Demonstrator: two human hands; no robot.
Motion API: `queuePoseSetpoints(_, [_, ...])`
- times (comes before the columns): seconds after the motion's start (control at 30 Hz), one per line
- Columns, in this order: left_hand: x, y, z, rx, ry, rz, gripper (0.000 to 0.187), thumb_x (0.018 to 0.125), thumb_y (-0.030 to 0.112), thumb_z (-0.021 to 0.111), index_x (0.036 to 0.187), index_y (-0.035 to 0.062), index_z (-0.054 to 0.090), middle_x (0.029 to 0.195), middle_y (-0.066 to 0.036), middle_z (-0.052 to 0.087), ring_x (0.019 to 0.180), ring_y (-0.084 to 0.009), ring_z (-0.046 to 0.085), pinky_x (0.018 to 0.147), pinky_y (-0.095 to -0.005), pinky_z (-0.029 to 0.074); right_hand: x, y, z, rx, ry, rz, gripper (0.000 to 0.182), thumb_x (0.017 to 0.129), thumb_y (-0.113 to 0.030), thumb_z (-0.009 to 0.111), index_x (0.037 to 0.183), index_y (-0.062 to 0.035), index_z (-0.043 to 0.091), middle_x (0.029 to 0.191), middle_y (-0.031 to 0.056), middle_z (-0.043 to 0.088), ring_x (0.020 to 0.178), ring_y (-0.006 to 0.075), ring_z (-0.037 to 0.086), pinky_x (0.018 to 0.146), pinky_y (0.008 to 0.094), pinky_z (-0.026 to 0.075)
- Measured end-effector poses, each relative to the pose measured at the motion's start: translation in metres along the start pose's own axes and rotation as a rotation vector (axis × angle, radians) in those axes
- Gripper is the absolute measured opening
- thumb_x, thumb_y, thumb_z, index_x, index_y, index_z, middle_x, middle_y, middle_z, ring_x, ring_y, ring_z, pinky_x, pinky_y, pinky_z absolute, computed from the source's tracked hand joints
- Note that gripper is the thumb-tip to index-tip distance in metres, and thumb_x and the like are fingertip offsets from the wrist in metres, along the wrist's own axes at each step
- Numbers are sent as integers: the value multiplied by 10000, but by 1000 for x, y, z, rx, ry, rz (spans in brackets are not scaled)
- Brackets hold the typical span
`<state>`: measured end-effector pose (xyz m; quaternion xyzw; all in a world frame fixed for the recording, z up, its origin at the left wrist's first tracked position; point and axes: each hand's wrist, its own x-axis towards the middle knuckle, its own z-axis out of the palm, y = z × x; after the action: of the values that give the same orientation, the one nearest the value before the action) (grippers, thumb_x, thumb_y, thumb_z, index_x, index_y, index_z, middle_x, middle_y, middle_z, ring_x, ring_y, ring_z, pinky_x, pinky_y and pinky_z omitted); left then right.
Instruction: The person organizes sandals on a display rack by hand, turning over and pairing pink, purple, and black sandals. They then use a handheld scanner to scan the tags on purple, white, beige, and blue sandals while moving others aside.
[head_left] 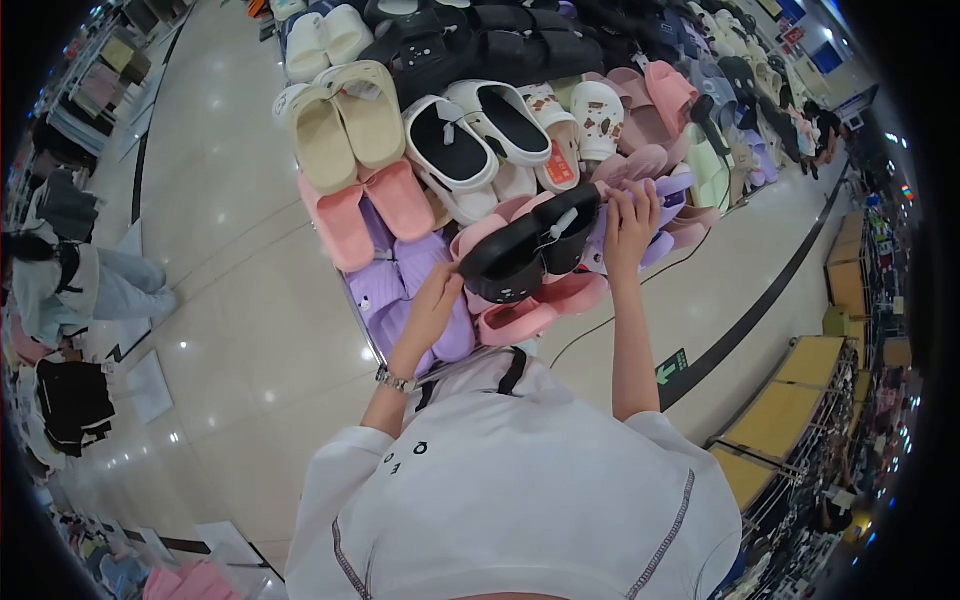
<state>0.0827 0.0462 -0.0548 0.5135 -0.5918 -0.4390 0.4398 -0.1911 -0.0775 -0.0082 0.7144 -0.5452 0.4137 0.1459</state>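
A pair of black slippers [507,262], joined by a white tag [563,224], is tilted over pink slippers near the front of the shoe display. My left hand [433,303] grips the left end of the pair, its fingers partly hidden at the edge. On the opposite side, my right hand [630,228] has its fingers bent over the right end. Pink slippers [518,320] show below the black pair. Purple slippers [385,290] lie under and beside my left hand, and other purple footwear [668,215] is by my right.
Beige slippers [345,125], white clogs with black insoles [450,145] and coral slippers [343,228] fill the display further back. A person [85,280] is at the left near clothing racks. Yellow-topped shelving [785,405] stands at the right. A cable [610,320] hangs along the display's right side.
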Motion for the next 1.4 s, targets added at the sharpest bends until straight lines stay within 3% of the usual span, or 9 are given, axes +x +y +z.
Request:
queuePoseSetpoints(0.27, [-27,-8,20,30,51,-89,459,852,238,550,1206,-8,395,1036,-149,494,887,-239,520,807,-318,413,6,8,-23,116,-31,-20,134,804,-92,562,922,-74,621,1057,53,576,1131,282,444,948,379,317])
queuePoseSetpoints(0.33, [-27,-6,20,39,52,-95,457,847,228,557,1204,-8,398,1037,-152,490,882,-238,522,802,-317,416,10,12,-26,389,74,134,156,828,-107,543,956,-42,604,1032,85,586,1053,267,500,911,356,353])
queuePoseSetpoints(0.43, [-26,-11,17,82,54,-94,455,841,216,564,1202,-7,401,1035,-154,488,871,-235,526,791,-316,421,14,48,-30,399,210,377,180,849,-128,525,977,-17,587,997,108,589,966,260,529,867,343,381])
queuePoseSetpoints(0.57, [-25,-16,13,134,33,-100,441,837,205,563,1194,-2,408,1023,-153,493,856,-234,536,780,-313,426,49,82,-33,407,96,373,170,845,-151,530,929,-17,589,919,103,588,889,270,527,811,341,399])
queuePoseSetpoints(0.67, [-24,-14,13,180,5,-107,430,838,193,558,1191,-1,409,1020,-151,496,862,-232,543,774,-317,430,62,88,-31,348,-78,111,167,823,-174,550,862,-17,590,846,100,576,843,278,521,789,354,390])
queuePoseSetpoints(0.73, [-24,-11,15,191,16,-104,429,838,187,557,1192,-1,405,1016,-150,498,862,-233,546,771,-319,432,63,92,-24,108,-93,-237,163,800,-176,558,782,-17,588,805,94,564,787,272,511,745,364,376])
queuePoseSetpoints(1.13, [-26,-1,31,141,155,-134,463,803,154,591,1175,-18,375,1007,-158,495,852,-254,543,735,-325,443,75,84,-19,229,-226,-546,182,726,-250,575,742,-70,604,728,46,577,708,223,539,662,345,386])
queuePoseSetpoints(1.27, [-20,5,35,223,248,-49,524,734,126,609,1180,-3,366,1077,-148,449,987,-266,471,817,-336,394,76,83,-20,261,-155,-681,227,711,-287,587,736,-62,592,670,56,551,599,233,535,563,341,402])
queuePoseSetpoints(1.4, [-9,19,37,140,347,106,592,654,53,548,1209,-5,351,1111,-168,412,1027,-305,421,910,-342,334,77,87,-15,255,-141,-642,158,717,-189,593,638,-66,533,594,53,508,514,215,498,499,313,390])
